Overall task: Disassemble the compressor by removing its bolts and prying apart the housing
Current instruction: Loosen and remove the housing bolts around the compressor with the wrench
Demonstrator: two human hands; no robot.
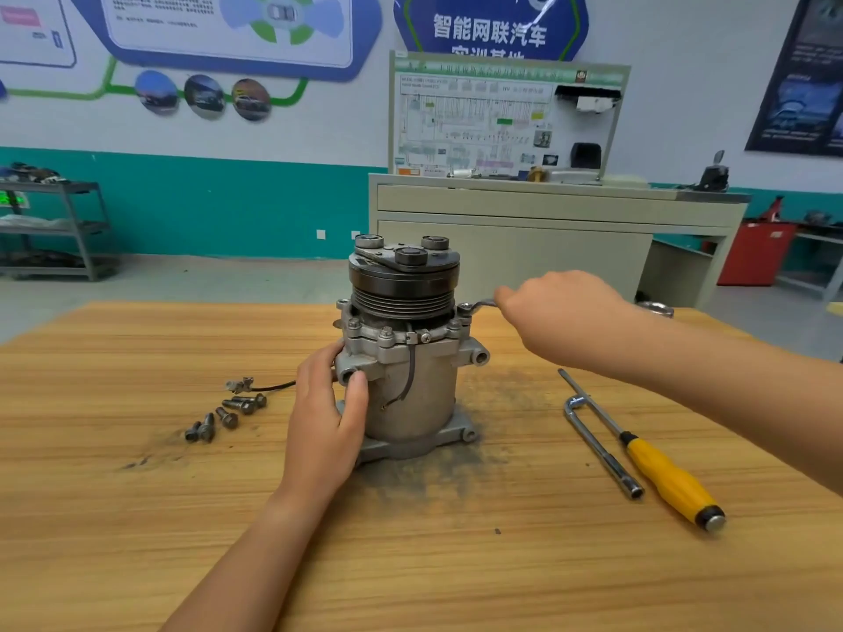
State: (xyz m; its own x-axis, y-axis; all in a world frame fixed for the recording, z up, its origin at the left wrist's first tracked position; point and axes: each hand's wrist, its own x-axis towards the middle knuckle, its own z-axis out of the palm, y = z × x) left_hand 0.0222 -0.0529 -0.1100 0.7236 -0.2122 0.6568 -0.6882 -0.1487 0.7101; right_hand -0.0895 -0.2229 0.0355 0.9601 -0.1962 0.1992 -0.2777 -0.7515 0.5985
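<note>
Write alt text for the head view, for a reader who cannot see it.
A compressor stands upright on a wooden table; the left hand grips its body while the right hand holds a wrench at its flange. Loose bolts lie left of it, a socket key and a yellow screwdriver right.

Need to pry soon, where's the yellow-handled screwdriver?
Head view: the yellow-handled screwdriver lies right of the grey metal compressor, beside the L-shaped steel socket wrench.

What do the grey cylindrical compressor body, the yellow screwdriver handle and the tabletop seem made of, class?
Grey cylindrical compressor body: probably cast aluminium, matt pale grey. Yellow screwdriver handle: likely plastic, smooth uniform colour. Tabletop: wood or wood-look laminate, striped grain.
</note>
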